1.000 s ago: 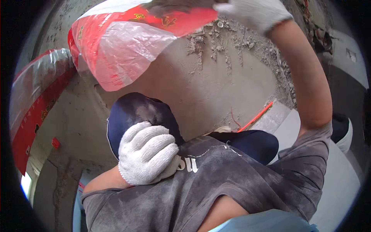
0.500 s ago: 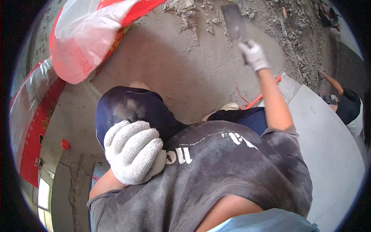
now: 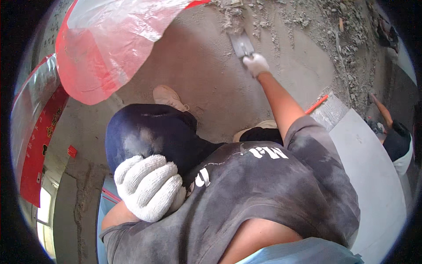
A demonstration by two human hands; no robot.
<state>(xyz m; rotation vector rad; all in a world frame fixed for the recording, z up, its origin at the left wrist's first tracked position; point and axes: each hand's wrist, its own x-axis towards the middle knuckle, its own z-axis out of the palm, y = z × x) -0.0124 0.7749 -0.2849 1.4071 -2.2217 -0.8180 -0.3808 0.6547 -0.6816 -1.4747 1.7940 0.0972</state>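
My right hand (image 3: 256,65), in a white work glove, is closed around the handle of a flat rectangular steel trowel (image 3: 241,45). The blade lies on the grey mortar floor (image 3: 211,75), pointing away from me. Against the blade's far end sits a clump of loose grey mortar (image 3: 234,22). In a white knitted glove, my left hand (image 3: 148,188) is curled into a fist beside my bent knee (image 3: 151,127). Nothing shows in its fingers.
Rough mortar lumps (image 3: 303,17) lie at the far right. Red-and-clear plastic sheeting (image 3: 105,48) hangs at the left. Large pale tiles or boards (image 3: 365,163) are on the right, near an orange-red strip (image 3: 317,104). Another person (image 3: 395,145) works at the far right.
My right hand has moved left and slightly nearer, bringing the trowel down from the rough mortar edge onto the smoother surface. My left fist has shifted slightly lower.
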